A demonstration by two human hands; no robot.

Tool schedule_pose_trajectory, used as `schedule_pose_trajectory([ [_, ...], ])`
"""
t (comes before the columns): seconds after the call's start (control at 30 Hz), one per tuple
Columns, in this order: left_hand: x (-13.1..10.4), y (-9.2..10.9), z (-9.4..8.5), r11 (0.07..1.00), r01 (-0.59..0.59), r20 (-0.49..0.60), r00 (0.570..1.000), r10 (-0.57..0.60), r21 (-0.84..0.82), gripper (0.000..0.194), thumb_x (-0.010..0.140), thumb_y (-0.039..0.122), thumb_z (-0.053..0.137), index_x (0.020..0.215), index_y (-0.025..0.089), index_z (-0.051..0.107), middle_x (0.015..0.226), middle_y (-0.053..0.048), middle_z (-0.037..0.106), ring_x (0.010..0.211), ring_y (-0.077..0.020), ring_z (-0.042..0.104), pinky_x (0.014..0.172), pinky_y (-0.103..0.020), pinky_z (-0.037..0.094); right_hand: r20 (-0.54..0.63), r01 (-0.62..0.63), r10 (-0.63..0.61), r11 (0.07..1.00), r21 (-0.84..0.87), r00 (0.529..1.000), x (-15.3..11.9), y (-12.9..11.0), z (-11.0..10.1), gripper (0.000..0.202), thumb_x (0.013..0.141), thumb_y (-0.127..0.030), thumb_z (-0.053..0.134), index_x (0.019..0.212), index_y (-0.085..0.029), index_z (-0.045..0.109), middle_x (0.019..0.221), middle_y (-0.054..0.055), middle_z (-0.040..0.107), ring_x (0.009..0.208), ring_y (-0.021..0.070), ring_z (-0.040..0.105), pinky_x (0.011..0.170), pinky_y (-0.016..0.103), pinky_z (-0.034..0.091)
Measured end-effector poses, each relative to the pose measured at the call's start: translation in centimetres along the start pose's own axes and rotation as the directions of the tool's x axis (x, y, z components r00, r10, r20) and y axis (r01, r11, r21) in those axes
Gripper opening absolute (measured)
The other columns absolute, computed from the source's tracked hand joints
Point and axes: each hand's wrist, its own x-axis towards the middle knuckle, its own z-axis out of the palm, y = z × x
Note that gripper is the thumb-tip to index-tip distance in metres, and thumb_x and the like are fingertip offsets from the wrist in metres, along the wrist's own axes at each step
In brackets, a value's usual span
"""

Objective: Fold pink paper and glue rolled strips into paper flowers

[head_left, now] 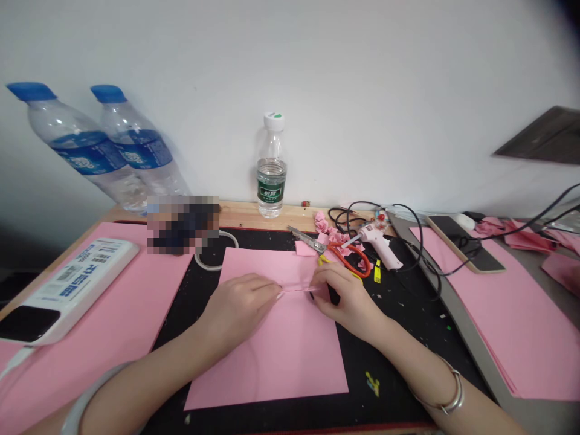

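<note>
A pink sheet of paper [290, 362] lies flat on the black mat in front of me. Just over its upper half, a narrow pink paper strip [296, 290] stretches between my two hands. My left hand [244, 302] pinches the strip's left end, fingers closed. At the other end, the curled thumb and fingers of my right hand [348, 296] grip the strip. Right behind that hand lie scissors [348, 257] with orange and yellow handles, blades apart. Whether the strip is folded or cut is too small to tell.
A pink glue gun [378, 244] with a black cable and crumpled pink scraps [333, 232] lie behind the scissors. A water bottle [272, 175] stands by the wall; two large bottles [86, 151] lean at left. A power bank [67, 290] and a phone [466, 241] rest on pink paper.
</note>
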Motion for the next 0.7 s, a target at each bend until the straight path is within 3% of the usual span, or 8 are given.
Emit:
schedule_pose_trajectory([
  [0.7, 0.08, 0.08, -0.13, 1.000, 0.000, -0.006, 1.000, 0.000, 0.007, 0.030, 0.095, 0.019, 0.041, 0.087, 0.016, 0.070, 0.082, -0.006, 0.072, 0.077, -0.0186, 0.068, 0.071, -0.033, 0.057, -0.012, 0.012, -0.012, 1.000, 0.011, 1.000, 0.01, -0.23, -0.15, 0.019, 0.079, -0.006, 0.055, 0.091, -0.020, 0.060, 0.092, 0.007, 0.064, 0.090, 0.0210, 0.060, 0.081, 0.038, 0.051],
])
